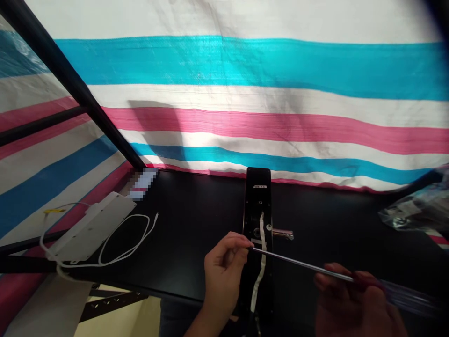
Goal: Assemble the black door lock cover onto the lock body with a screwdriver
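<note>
Near the bottom centre, my left hand (pixel 226 267) pinches at the tip of a long thin screwdriver (pixel 301 263); anything small between its fingertips is too hidden to tell. At the lower right, my right hand (pixel 354 299) is wrapped round the screwdriver's clear and reddish handle, blurred and in shadow. The metal shaft slants across a long black lock body (pixel 258 199), which lies on the black table with a small white label near its far end. A pale wrapped cable (pixel 258 281) runs along the lock body. A metallic lever (pixel 283 233) sticks out from its right side.
On the left, a white power strip-like box (pixel 93 229) lies with a looped white cable (pixel 140 241) beside it. A clear plastic bag (pixel 417 206) sits at the right edge of the black table (pixel 189 201). Black frame bars and a striped sheet (pixel 245 61) enclose the table.
</note>
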Demonstrator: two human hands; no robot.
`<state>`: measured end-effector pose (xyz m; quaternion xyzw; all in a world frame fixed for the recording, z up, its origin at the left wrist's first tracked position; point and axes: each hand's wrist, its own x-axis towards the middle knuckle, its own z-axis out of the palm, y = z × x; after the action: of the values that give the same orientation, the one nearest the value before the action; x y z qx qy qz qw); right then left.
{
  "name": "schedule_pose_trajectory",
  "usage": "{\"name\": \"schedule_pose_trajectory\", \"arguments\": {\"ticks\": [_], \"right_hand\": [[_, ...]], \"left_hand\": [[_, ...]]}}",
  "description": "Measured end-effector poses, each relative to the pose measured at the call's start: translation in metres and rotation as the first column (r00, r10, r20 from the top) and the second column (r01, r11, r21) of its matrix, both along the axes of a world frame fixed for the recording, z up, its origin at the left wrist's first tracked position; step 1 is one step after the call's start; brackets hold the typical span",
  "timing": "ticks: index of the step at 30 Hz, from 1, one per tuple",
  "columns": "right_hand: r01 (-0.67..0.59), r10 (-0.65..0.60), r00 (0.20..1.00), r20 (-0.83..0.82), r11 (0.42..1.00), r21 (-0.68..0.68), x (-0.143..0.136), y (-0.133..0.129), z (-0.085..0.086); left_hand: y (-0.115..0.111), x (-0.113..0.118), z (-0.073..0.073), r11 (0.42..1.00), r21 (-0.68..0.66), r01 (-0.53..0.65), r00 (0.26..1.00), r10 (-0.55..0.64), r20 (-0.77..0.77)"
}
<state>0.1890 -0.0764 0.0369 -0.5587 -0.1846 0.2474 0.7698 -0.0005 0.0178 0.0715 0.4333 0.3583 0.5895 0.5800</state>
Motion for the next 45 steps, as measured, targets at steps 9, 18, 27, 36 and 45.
{"name": "schedule_pose_trajectory", "arguments": {"ticks": [9,18,27,36,45], "right_hand": [[0.036,-0.026,0.985,-0.169,0.998,0.058,-0.003,-0.001,0.005],[-0.008,0.017,0.997,-0.077,0.993,0.12,0.013,-0.002,0.002],[-0.081,0.081,0.987,-0.137,0.997,0.006,-0.009,0.002,0.014],[-0.027,0.015,0.956,-0.292,0.999,-0.038,0.0,0.006,0.016],[-0.231,0.116,0.755,-0.645,0.968,-0.095,-0.023,0.019,0.004]], "left_hand": [[-0.008,0.009,0.004,0.956,-0.291,0.04,0.949,0.055,0.311],[-0.005,0.001,0.0,1.0,-0.014,-0.014,1.0,0.014,0.016],[-0.011,0.006,0.003,0.993,0.119,0.015,0.999,-0.011,-0.035],[-0.009,0.004,0.003,0.946,0.323,0.026,0.993,0.013,-0.119],[-0.009,0.007,0.014,0.898,0.44,-0.028,0.992,0.08,-0.1]]}}
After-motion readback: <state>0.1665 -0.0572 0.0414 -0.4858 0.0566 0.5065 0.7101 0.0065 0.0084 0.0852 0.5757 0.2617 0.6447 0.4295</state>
